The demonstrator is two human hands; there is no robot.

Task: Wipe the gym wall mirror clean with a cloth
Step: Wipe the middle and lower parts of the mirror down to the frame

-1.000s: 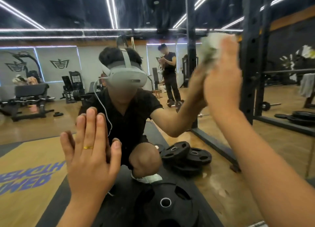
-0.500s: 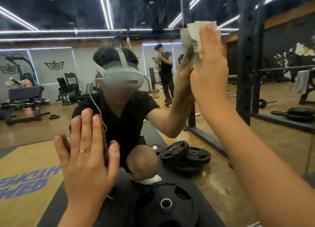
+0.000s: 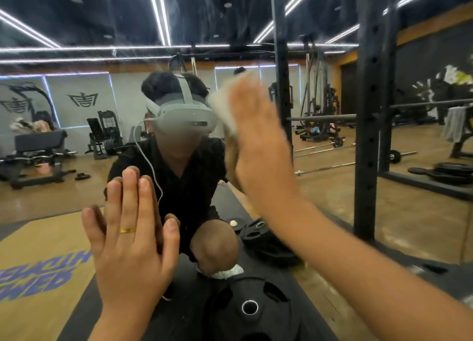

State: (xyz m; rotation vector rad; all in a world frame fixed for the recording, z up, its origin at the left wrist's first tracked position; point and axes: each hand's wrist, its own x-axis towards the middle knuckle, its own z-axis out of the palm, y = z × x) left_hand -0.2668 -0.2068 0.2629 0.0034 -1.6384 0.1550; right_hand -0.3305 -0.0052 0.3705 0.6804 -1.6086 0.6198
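Note:
The wall mirror (image 3: 76, 161) fills the view and reflects the gym and me crouching in front of it. My right hand (image 3: 258, 141) presses a pale cloth (image 3: 225, 108) flat against the glass at head height, a little right of centre; the hand is blurred and hides most of the cloth. My left hand (image 3: 130, 243) lies flat on the glass lower left, fingers spread upward, a gold ring on one finger, holding nothing.
A black weight plate (image 3: 250, 307) lies on the black mat right below the mirror, and more plates (image 3: 263, 241) show in the reflection. A black rack upright (image 3: 371, 136) stands at the right, with barbells and benches reflected behind.
My right hand has swept the cloth leftward and downward across the glass, from upper right to beside the reflected headset. My left hand has stayed planted on the mirror.

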